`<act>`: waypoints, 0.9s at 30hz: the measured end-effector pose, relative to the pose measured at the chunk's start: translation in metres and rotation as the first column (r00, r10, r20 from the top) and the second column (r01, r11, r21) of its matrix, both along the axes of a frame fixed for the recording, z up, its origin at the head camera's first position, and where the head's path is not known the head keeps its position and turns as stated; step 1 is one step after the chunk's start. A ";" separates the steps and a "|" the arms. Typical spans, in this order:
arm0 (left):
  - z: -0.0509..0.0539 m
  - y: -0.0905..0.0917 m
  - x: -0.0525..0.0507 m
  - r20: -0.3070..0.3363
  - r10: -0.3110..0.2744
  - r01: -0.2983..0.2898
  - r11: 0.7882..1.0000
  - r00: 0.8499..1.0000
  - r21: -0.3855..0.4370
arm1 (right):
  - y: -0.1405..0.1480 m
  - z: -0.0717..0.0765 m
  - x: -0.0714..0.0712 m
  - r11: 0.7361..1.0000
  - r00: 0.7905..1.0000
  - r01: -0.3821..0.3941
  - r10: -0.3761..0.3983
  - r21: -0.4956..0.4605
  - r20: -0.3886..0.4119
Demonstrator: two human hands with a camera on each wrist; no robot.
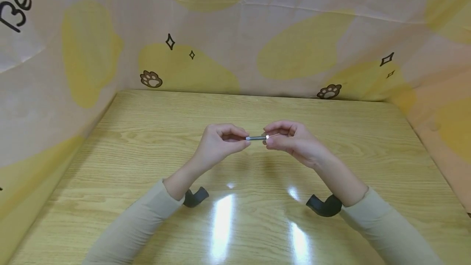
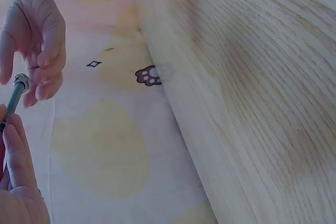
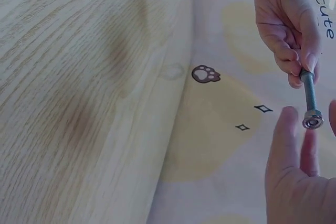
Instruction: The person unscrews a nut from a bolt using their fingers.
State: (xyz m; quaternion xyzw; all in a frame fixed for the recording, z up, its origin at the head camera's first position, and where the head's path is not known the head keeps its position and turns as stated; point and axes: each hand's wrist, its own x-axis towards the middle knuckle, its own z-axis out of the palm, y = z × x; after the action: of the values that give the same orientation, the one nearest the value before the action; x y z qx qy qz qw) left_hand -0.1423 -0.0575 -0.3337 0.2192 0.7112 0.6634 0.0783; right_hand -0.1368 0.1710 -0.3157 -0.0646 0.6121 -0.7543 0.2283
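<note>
A metal bolt [image 1: 256, 138] is held level above the table, a nut [image 3: 313, 119] sitting on its right-hand end. My left hand [image 1: 217, 146] pinches the bolt's other end between thumb and fingers, hiding that end. Around the nut, my right hand [image 1: 296, 142] has its thumb and fingers spread. The right wrist view shows a gap between those fingers and the nut. From the left wrist view, the bolt [image 2: 14, 100] points toward the loosely bent fingers of the right hand [image 2: 42, 40].
Below both hands lies a wood-grain table [image 1: 147, 134] with bright reflections near the front. Printed cloth [image 1: 220, 32] with yellow patches and paw prints hangs behind it and at both sides. Black curved pieces [image 1: 325, 206] show beside the wrists.
</note>
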 end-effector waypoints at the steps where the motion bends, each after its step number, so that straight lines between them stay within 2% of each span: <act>1: 0.000 0.000 0.000 0.000 0.002 -0.002 1.000 1.000 -0.001 | -0.001 0.000 0.000 1.000 1.000 0.003 -0.002 -0.005 0.009; 6: 0.000 0.000 0.000 -0.005 0.004 -0.004 1.000 1.000 -0.001 | -0.003 0.000 0.000 0.999 0.998 0.017 -0.015 -0.034 0.054; 10: 0.000 -0.001 0.000 -0.002 -0.004 0.004 1.000 1.000 0.003 | -0.002 -0.002 0.000 0.999 1.000 0.019 -0.018 -0.036 0.016; 14: 0.000 -0.002 0.001 0.014 -0.003 0.003 1.000 1.000 -0.001 | -0.001 -0.003 0.000 1.000 0.999 0.009 -0.009 0.006 -0.035; 20: -0.001 -0.002 0.002 0.019 0.002 -0.002 1.000 1.000 0.007 | -0.004 -0.002 0.000 0.994 1.000 -0.007 0.008 0.105 -0.009; 27: -0.003 -0.003 0.002 0.008 -0.007 0.007 0.999 1.000 0.032 | -0.003 -0.002 -0.002 0.993 0.998 -0.022 0.029 0.119 -0.059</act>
State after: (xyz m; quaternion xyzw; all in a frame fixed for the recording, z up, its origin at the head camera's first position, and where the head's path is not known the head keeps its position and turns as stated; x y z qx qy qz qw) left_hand -0.1406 -0.0603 -0.3366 0.2203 0.6995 0.6752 0.0797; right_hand -0.1391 0.1683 -0.3179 -0.0815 0.6615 -0.7115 0.2225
